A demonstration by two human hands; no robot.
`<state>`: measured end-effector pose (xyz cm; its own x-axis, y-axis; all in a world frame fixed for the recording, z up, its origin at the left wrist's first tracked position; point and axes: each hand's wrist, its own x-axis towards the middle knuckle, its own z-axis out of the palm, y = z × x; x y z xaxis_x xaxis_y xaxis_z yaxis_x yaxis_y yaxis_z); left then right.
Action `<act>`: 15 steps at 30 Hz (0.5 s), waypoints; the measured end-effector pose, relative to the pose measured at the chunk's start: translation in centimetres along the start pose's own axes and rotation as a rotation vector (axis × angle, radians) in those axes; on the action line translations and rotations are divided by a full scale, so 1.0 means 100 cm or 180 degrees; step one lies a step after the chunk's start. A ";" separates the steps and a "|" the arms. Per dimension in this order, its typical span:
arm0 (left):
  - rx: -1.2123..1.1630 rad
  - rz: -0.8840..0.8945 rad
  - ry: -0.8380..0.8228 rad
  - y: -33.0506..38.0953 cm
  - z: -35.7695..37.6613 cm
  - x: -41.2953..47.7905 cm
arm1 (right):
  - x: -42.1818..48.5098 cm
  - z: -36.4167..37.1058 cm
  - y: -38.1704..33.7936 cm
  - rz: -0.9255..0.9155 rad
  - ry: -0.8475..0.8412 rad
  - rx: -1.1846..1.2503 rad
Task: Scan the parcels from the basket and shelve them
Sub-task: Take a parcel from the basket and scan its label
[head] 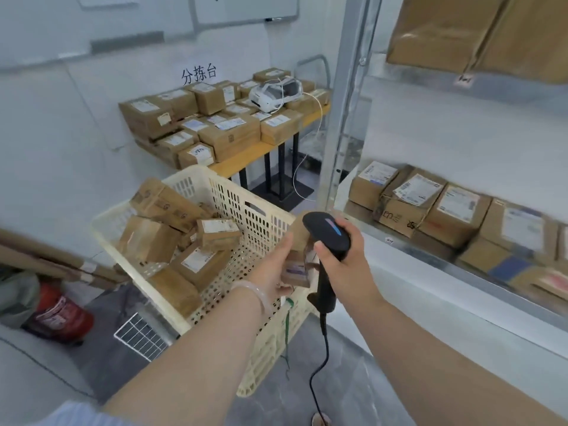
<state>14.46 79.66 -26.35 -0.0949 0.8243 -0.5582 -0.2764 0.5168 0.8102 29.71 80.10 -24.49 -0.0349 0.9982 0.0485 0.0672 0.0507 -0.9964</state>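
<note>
Hovering above the basket [264, 222], a parcel [296, 269] is being pinched by the left grip [273, 265]; a scanner [327, 235] is being clasped by the right grip [347, 256], just beside it.

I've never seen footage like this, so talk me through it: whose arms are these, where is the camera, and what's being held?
There is no machine here. One camera is worn on a person's head and looks down at their own two hands. The left hand holds a small parcel. The right hand grips a black corded scanner right beside it. Below them is a pale plastic basket with more cardboard parcels inside. To the right is a metal shelf carrying boxes. Farther back, a table is piled with others.
</note>
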 end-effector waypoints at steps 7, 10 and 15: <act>-0.0231 0.0077 -0.0496 -0.032 0.040 -0.043 | -0.063 -0.049 -0.002 0.0066 0.0658 -0.0030; -0.0540 -0.0050 -0.0813 -0.037 0.062 -0.061 | -0.079 -0.077 -0.005 0.0117 0.1012 0.0149; -0.0639 -0.0076 -0.1095 -0.045 0.099 -0.088 | -0.103 -0.120 -0.015 0.0051 0.1173 0.0277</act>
<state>26.01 72.36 -23.30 0.2303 0.8594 -0.4564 -0.4593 0.5095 0.7276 41.95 70.08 -22.67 0.3277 0.9440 0.0385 -0.0206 0.0479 -0.9986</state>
